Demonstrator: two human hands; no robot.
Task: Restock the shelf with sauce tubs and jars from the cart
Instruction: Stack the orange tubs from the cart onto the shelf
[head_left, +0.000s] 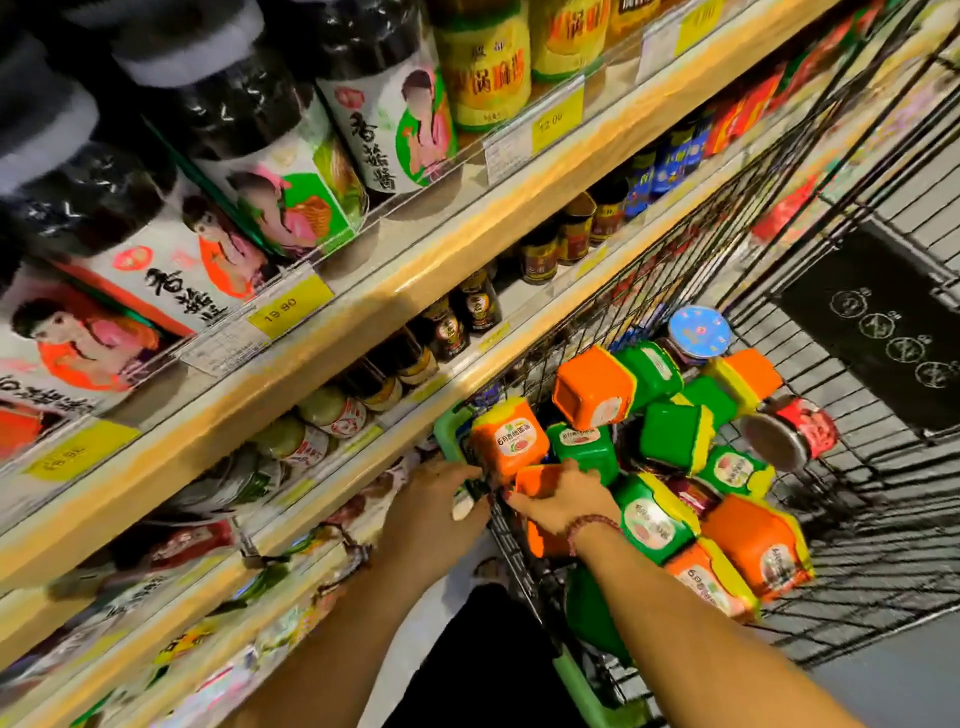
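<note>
The wire cart stands against the shelf and holds several orange and green sauce tubs in a loose pile. My right hand reaches into the near corner and grips an orange tub lying on its side. Just above it stands another orange tub with a yellow lid, and green tubs lie beside it. A jar with a blue lid and a red-labelled jar lie further back. My left hand is outside the wire wall, fingers curled over the cart's rim.
Wooden shelf boards with yellow price tags run diagonally on the left. Large dark sauce jars fill the top level, and small dark jars and pale jars fill the levels below. The cart's green handle is near my right forearm.
</note>
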